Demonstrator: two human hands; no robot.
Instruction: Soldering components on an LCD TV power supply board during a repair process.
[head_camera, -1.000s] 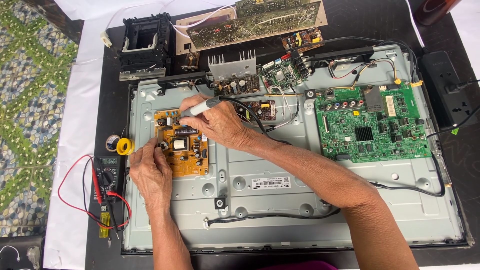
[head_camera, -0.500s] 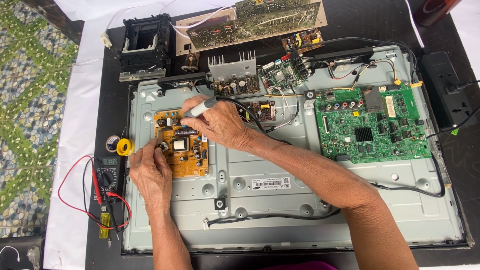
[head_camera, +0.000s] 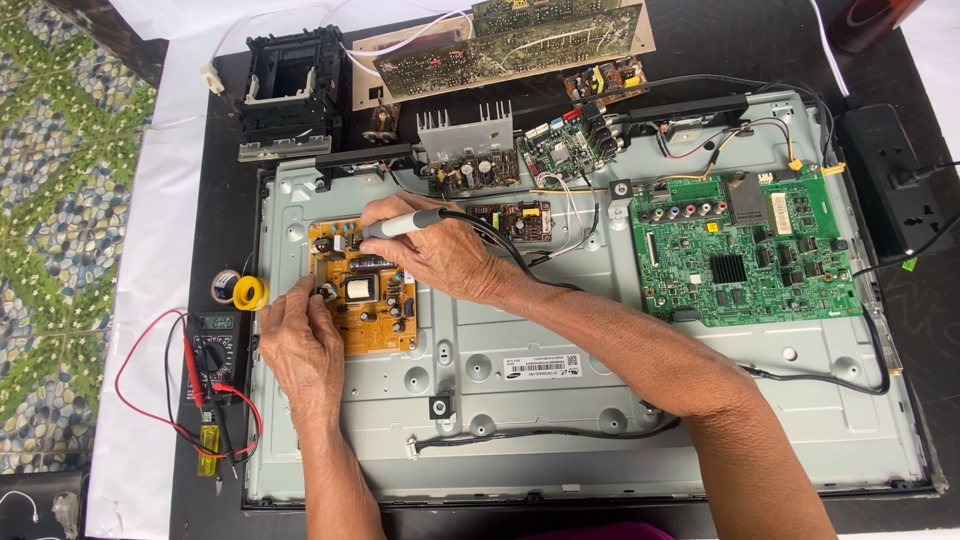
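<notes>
An orange circuit board (head_camera: 375, 318) lies on the left part of a grey metal television back panel (head_camera: 560, 400). My right hand (head_camera: 430, 250) holds a grey pen-shaped soldering iron (head_camera: 400, 224), its tip pointing left over the board's upper edge; a black cable runs from it along my wrist. My left hand (head_camera: 300, 345) rests at the board's left edge, fingertips pinched near a small component. I cannot see anything held between those fingers.
A green main board (head_camera: 745, 250) sits on the panel's right. A multimeter (head_camera: 215, 350) with red and black leads and a yellow solder reel (head_camera: 250, 292) lie left of the panel. More boards, a heat sink (head_camera: 465, 135) and a black plastic frame (head_camera: 295, 85) stand behind. A power strip (head_camera: 885, 180) lies at right.
</notes>
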